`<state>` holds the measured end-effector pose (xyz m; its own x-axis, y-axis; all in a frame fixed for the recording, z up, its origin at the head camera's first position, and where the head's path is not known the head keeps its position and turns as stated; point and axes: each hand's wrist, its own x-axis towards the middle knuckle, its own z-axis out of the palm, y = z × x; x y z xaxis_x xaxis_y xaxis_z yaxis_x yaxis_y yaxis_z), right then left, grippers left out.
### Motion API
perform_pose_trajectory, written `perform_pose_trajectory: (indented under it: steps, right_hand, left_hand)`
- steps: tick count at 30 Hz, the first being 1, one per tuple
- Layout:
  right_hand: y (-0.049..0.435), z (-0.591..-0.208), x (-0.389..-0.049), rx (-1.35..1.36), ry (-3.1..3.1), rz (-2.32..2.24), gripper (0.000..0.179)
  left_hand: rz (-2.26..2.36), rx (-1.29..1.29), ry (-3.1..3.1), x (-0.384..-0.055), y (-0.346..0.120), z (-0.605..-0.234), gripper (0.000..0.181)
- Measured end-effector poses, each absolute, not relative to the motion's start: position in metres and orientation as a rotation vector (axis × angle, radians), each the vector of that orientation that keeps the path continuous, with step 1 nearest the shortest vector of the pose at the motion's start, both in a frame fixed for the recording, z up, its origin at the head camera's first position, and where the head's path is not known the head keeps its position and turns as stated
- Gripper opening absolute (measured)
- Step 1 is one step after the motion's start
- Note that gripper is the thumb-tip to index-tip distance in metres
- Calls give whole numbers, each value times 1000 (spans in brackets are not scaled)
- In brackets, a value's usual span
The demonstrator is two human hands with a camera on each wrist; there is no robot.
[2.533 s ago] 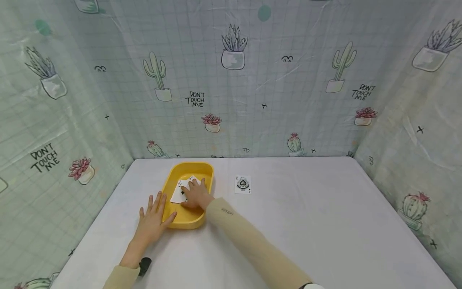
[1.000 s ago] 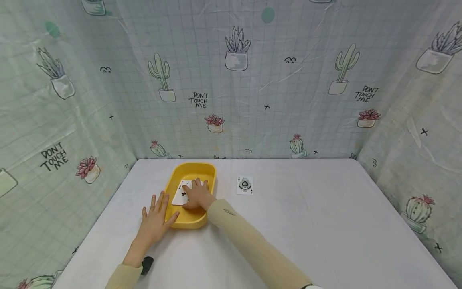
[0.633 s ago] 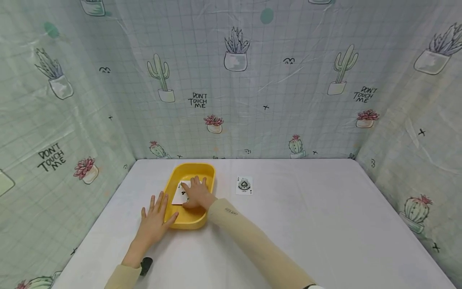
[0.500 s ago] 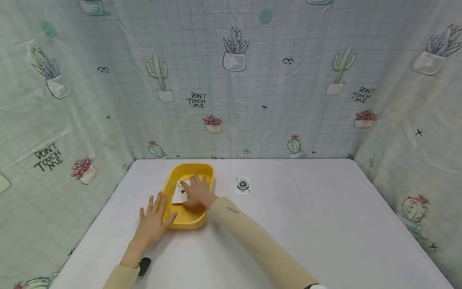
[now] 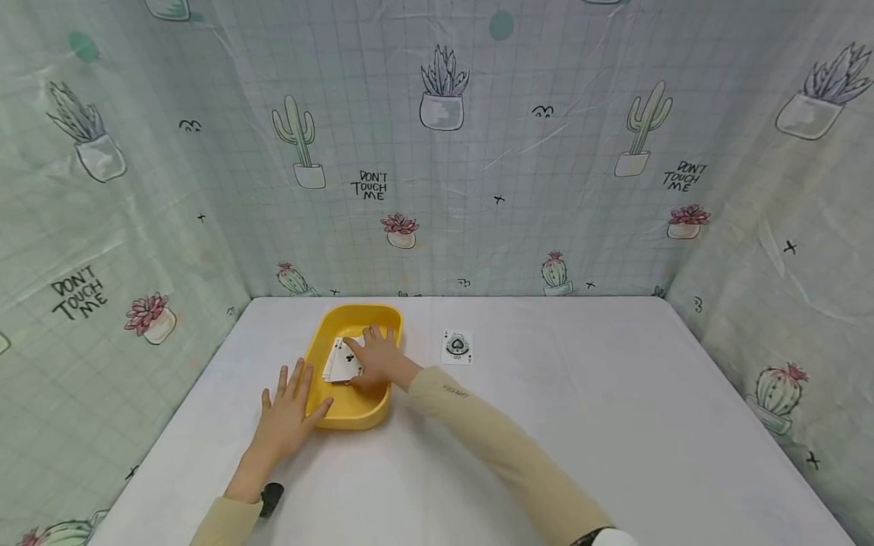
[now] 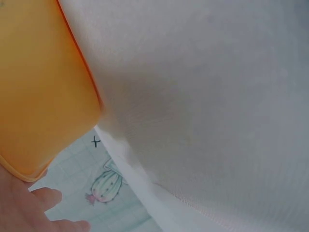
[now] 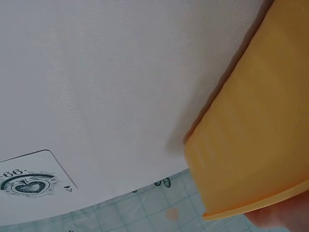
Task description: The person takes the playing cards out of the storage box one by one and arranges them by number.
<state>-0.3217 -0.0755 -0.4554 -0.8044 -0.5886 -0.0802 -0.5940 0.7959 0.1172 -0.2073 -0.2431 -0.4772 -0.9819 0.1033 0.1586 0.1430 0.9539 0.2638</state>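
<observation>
A yellow tray [image 5: 351, 413] stands at the left of the white table with white playing cards [image 5: 344, 364] lying loosely fanned inside it. One card's face shows club marks. Over the pile, my right hand [image 5: 378, 360] reaches in across the tray's right rim, fingers spread on the cards and hiding their right part. My left hand [image 5: 287, 413] rests at the tray's left side with its fingers stretched out. Both wrist views show the tray's outer wall [image 6: 43, 82] close up; the right wrist view catches only a bit of that hand at its rim.
An ace of spades [image 5: 457, 347] lies face up on the table to the right of the tray. A cloth printed with cacti [image 5: 440, 152] encloses the back and sides. Something dark [image 5: 271, 499] sits at the left wrist.
My right hand has shifted slightly right over the cards, and more of the pile's left edges show fanned out. The left hand and the ace stay where they were.
</observation>
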Motion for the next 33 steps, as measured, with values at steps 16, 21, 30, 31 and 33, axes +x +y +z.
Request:
perform_pose_trajectory:
  steps: [16, 21, 30, 31, 33]
  right_hand:
    - [-54, -442, -314, -1015, 2972, 160, 77]
    - [-47, -438, -313, -1024, 2980, 119, 78]
    - [-28, -432, -311, -1080, 3035, 63, 77]
    - [-26, -432, -310, -1085, 3037, 61, 77]
    - [-20, -432, -308, -1096, 3042, 51, 77]
  left_hand:
    - [-435, -178, -2980, -207, -242, -474, 78]
    - [-419, -169, -2989, -207, -242, -473, 78]
    - [-424, -171, -2971, -207, -242, -473, 78]
    - [-426, -171, -2973, -207, -242, -474, 78]
    - [-429, -170, -2974, -207, -241, -474, 78]
